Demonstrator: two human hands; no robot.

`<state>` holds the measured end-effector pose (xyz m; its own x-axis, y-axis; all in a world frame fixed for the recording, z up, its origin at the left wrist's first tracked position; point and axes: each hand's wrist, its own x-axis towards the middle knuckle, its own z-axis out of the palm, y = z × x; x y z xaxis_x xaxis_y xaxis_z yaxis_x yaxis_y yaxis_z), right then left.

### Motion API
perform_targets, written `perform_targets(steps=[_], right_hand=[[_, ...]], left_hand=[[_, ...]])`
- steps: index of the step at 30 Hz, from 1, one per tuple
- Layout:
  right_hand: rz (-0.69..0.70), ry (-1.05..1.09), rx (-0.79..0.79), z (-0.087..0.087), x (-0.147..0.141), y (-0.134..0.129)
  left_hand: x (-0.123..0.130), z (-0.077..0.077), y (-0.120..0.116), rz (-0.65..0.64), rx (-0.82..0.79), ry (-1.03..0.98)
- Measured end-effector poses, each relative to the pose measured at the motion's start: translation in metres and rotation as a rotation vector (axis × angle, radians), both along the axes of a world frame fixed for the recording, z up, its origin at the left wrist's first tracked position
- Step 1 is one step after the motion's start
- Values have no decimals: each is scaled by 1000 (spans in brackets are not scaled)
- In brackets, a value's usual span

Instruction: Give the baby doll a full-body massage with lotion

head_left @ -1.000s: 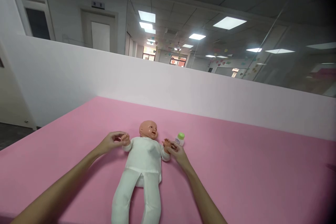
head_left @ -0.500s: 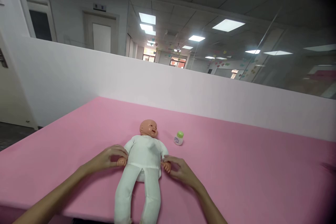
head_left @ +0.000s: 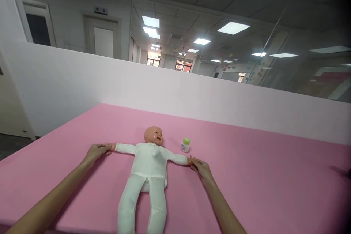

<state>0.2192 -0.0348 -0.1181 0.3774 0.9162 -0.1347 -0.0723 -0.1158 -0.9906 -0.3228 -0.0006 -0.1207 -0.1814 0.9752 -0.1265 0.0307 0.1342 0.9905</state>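
A baby doll (head_left: 149, 161) with a white cloth body and a bald plastic head lies on its back on the pink table. Both its arms are stretched out sideways. My left hand (head_left: 95, 152) is closed around the doll's hand on the left side of the view. On the other side, the fingers of my right hand (head_left: 201, 168) pinch the doll's other hand. The doll's head is turned to the right, and its legs point toward me, with the feet cut off by the lower edge.
A small jar (head_left: 185, 145) with a green lid stands just beyond the doll's arm on the right. The pink table (head_left: 260, 175) meets a low white wall (head_left: 219, 98) at the back, with glass above it. A door stands at the far left.
Both doll arms have swung from beside its body out to the sides. My hands have moved apart and slightly away from me, holding the doll's hands.
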Motion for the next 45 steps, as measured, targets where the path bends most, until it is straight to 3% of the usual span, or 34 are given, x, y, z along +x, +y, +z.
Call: perform_targets(steps=[5, 9, 11, 13, 15, 18, 20, 23, 26, 29, 34, 39, 42, 45], right_hand=[[74, -474, 14, 0, 2, 1], [33, -632, -24, 5, 9, -5], [-44, -672, -5, 8, 13, -5], [-94, -714, 60, 12, 14, -2], [-99, -726, 145, 17, 10, 4], [-76, -716, 256, 27, -3, 16], [-39, -720, 316, 32, -13, 24], [57, -754, 382, 35, -24, 34], [163, -861, 396, 31, -25, 44], [235, -985, 380, 19, -21, 52], [236, -1089, 442, 3, -16, 60], [233, -1093, 404, 13, -16, 60], [245, -994, 460, 24, -40, 43], [199, -818, 510, 34, -94, 10]], left_hand=[[-9, -3, 5, -53, 0, 333], [-13, 10, 5, -7, -42, 609], [0, 24, 1, 121, -15, 878], [31, 41, -5, 198, 97, 1032], [79, 58, -11, 49, 281, 882], [170, 75, -16, -309, 414, 337], [232, 80, -16, -506, 288, -122], [305, 82, -5, -616, -75, -661], [349, 81, 12, -535, -281, -910], [369, 75, 26, -436, -315, -994], [375, 61, 33, -419, -323, -1036], [367, 64, 31, -398, -336, -1051], [360, 74, 22, -472, -269, -1032], [356, 81, -3, -519, -98, -987]])
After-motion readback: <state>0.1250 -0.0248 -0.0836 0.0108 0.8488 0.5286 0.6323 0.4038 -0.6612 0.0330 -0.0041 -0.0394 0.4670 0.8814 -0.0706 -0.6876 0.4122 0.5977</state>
